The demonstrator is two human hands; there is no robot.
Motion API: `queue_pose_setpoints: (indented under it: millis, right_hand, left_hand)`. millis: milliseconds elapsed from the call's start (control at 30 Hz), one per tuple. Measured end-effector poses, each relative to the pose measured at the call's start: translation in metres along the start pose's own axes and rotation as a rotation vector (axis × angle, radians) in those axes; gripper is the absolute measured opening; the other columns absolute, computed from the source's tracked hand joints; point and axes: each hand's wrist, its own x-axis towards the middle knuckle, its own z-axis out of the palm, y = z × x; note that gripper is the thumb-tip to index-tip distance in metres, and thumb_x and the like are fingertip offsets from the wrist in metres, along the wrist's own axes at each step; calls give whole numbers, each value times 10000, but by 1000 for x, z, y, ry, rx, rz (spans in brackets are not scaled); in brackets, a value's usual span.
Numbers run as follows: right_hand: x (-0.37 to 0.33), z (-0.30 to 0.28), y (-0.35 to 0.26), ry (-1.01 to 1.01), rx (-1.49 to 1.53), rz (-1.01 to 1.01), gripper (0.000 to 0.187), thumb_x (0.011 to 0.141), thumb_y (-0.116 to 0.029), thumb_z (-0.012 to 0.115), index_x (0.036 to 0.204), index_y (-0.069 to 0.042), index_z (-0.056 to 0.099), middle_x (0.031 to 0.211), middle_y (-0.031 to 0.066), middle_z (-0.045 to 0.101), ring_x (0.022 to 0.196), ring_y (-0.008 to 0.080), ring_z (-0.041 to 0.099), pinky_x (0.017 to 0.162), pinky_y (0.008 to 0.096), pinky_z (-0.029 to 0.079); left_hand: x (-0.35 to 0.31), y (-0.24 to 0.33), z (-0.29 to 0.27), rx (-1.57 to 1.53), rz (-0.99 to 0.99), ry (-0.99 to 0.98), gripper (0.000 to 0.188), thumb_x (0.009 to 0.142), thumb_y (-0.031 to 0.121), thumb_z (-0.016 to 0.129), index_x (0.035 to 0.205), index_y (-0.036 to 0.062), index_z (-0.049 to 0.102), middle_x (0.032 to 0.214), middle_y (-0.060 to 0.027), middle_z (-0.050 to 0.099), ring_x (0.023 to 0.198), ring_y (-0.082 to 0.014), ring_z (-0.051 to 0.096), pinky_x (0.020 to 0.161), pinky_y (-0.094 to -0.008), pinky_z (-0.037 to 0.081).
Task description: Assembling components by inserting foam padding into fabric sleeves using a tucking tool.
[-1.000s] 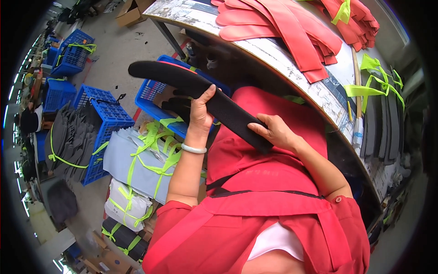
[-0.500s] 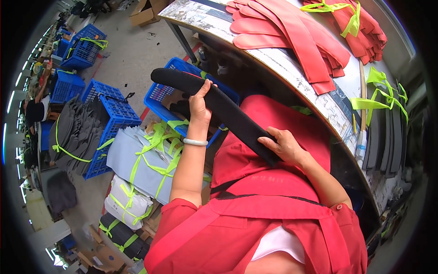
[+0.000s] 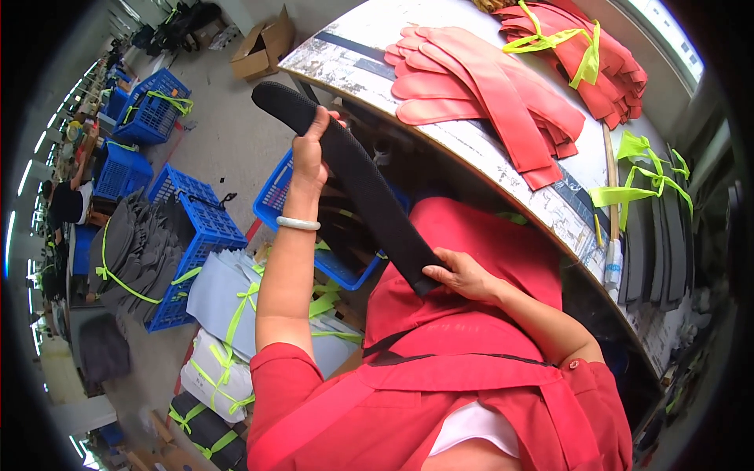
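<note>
A long black textured strip [image 3: 365, 184] with a rounded far end is stretched between my two hands above my lap. My left hand [image 3: 312, 153] grips it near the rounded end, fingers wrapped over its edge. Close to the squared near end, my right hand [image 3: 463, 275] pinches it, thumb on top and the fingers partly hidden beneath. The strip slants from far left to near right. Under its middle stands a blue plastic basket [image 3: 275, 188] with dark pieces inside, partly covered by my left arm and the strip.
A worn white table [image 3: 345, 59] curves along the right, bearing loose red strips [image 3: 503, 94], a tied red bundle [image 3: 609, 67] and tied dark grey strips [image 3: 656, 243]. At left are a blue crate [image 3: 208, 224] of grey pieces, a light-grey bundle [image 3: 224, 294] and a cardboard box [image 3: 263, 47].
My left hand has moved up and leftward with the strip's rounded end. The strip now slants more steeply, and my right hand has shifted slightly left and down. The view has shifted a little.
</note>
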Motion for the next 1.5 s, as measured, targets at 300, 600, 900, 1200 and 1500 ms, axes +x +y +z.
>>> queue_pose_setpoints:
  millis: [300, 600, 900, 1200, 1500]
  right_hand:
    - [10, -66, -35, 385, -19, -425, 253, 990, -213, 538, 1115, 2, 582, 880, 39, 595, 807, 114, 566, 760, 270, 483]
    - [7, -32, -44, 665, -136, -620, 201, 890, -189, 667, 990, -20, 625, 717, 146, 592, 631, 257, 617, 587, 352, 487]
    - [11, -33, -20, 635, -53, -409, 352, 939, -242, 580, 697, 12, 547, 607, 146, 488, 535, 237, 486, 515, 366, 402]
    - [1, -64, 1, 335, 318, -174, 409, 988, -351, 531, 812, -1, 648, 658, 3, 597, 594, 82, 564, 535, 261, 460]
    - [-96, -252, 113, 1574, -1113, 96, 253, 882, -282, 655, 1039, -84, 675, 968, 121, 661, 982, 300, 590, 887, 425, 440]
  left_hand:
    - [-69, -2, 58, 744, -415, -432, 277, 840, 284, 758, 897, 21, 690, 752, -42, 678, 671, -120, 640, 616, -272, 517]
    - [-142, -99, 53, 452, -417, -612, 177, 908, 186, 686, 895, 10, 692, 802, 45, 632, 726, -33, 538, 646, -213, 444]
    - [-152, -120, 50, 406, -605, -523, 188, 915, 191, 681, 942, 5, 669, 799, 39, 630, 696, -32, 548, 606, -198, 427]
    - [-148, -126, 69, 571, -472, -604, 191, 937, 182, 650, 886, 2, 689, 744, 63, 614, 672, -14, 526, 578, -185, 406]
    - [-140, -106, 92, 387, -639, -828, 555, 1001, 394, 504, 1392, 5, 436, 939, 2, 555, 872, -103, 503, 832, -241, 414]
